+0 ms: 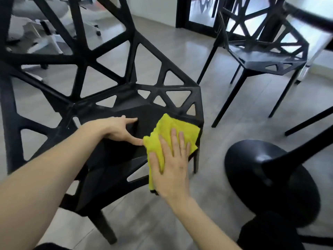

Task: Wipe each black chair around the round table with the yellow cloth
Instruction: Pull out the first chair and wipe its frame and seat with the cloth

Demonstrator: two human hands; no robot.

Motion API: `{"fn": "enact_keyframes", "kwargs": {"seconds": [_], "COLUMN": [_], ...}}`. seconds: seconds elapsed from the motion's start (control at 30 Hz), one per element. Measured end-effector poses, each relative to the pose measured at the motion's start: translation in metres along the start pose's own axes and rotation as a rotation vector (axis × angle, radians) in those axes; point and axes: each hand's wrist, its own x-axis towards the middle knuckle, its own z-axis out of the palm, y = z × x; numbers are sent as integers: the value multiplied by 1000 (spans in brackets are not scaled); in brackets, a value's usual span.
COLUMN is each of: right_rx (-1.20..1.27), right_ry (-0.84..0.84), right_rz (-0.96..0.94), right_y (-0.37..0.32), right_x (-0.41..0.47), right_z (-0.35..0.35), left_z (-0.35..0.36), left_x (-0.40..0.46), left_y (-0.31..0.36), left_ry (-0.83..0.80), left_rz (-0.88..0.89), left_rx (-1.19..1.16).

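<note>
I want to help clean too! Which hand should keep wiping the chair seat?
The right hand. It already presses flat on the yellow cloth over the near black lattice plastic chair's seat edge. The left hand only rests bare on the seat, steadying it.

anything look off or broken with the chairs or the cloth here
Nothing stands out. The near chair stands upright with no visible damage, the right hand presses the yellow cloth flat on its seat, and the left hand rests beside it. The second chair also stands upright on the floor.
</note>
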Motion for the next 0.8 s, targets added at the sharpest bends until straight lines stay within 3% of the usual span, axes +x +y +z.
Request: {"fn": "enact_keyframes", "kwargs": {"seconds": [0.1,0.2,0.3,0.37,0.5,0.57,0.7,0.8], "right_rx": [-75,-285,-444,-405,-149,-177,-471,-501], "right_ry": [-73,-149,-204,-193,-253,-274,-344,-373], "right_rz": [-150,27,74,41,-219,-276,-215,-143], "right_y": [19,62,82,65,25,36,58,49], "right_x": [9,116,181,162,53,72,185,184], "right_z": [-10,-13,-8,-4,-22,-26,1,9], "left_z": [-2,-4,-5,-6,-3,-3,-3,-8], "left_x": [4,2,2,-1,-7,-6,-3,-12], "left_y": [2,4,5,6,8,8,6,11], "left_ry": [-2,0,-3,5,24,32,25,34], "left_rz": [5,8,13,22,42,46,41,50], "left_rx": [63,56,46,40,73,92,80,80]}}
